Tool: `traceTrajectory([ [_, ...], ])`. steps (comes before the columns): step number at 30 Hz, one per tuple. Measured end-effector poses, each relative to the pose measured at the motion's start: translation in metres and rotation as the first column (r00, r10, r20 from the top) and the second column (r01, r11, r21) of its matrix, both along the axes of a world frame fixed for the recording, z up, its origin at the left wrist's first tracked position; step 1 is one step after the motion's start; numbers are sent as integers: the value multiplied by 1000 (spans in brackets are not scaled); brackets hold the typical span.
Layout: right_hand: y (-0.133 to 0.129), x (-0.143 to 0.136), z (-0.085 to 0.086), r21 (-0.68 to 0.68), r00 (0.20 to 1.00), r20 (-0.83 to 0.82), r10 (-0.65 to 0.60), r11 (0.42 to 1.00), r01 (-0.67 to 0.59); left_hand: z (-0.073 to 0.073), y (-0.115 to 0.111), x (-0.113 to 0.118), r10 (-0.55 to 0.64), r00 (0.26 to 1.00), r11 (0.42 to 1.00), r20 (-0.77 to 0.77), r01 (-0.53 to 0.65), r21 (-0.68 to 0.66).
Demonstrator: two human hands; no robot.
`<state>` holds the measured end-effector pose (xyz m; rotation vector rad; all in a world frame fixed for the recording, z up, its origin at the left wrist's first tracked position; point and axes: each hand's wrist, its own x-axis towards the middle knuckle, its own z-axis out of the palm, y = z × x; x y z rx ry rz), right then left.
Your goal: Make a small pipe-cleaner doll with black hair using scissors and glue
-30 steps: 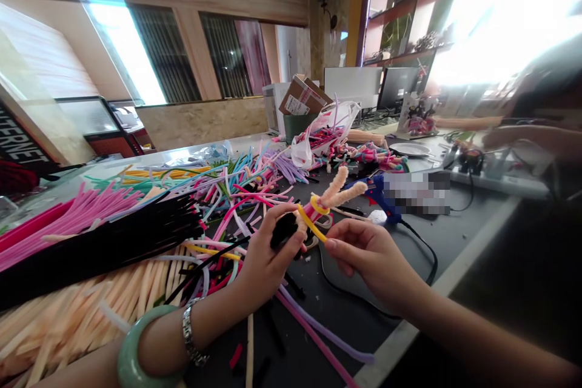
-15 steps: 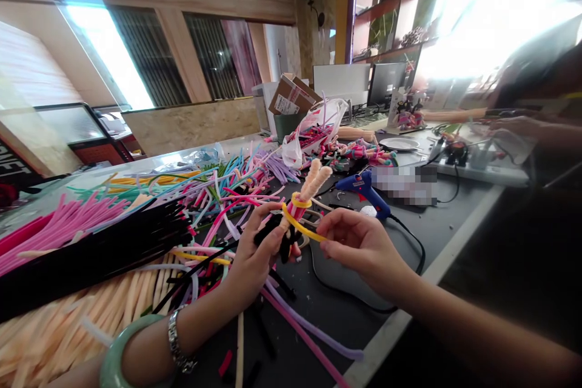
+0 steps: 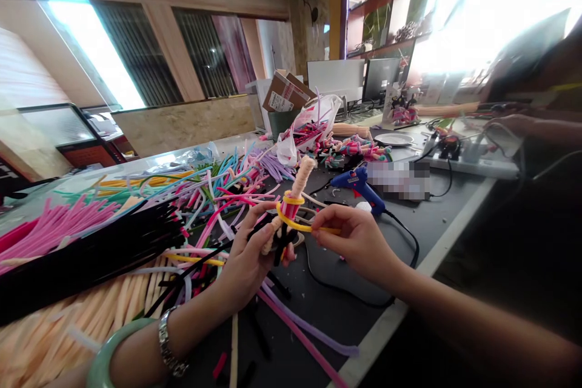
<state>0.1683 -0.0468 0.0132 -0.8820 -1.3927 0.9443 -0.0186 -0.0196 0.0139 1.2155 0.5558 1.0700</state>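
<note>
My left hand (image 3: 250,248) is closed around a small figure (image 3: 290,209) bent from fuzzy stems, with peach, pink and black parts. Its peach part points up, and black pieces hang below my fingers. A yellow stem (image 3: 295,226) loops around the pink section and stretches to the right. The free end of that stem is pinched between the thumb and fingers of my right hand (image 3: 343,233), just right of the figure.
Bundles of black stems (image 3: 91,248), pink stems (image 3: 59,224) and peach stems (image 3: 82,327) lie at left. A blue glue gun (image 3: 359,187) with its cord rests beyond my right hand. A person's hand (image 3: 531,133) shows at far right.
The figure has turned in my left hand, so its two peach prongs now overlap as one. My right hand has shifted slightly along the yellow stem, whose loop sits lower around the pink section.
</note>
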Motion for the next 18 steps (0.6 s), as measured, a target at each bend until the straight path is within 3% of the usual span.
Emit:
traceTrajectory([
  [18, 4, 6, 0, 19, 999, -8, 34, 999, -34, 3, -1, -1, -78, 997, 994, -25, 76, -83],
])
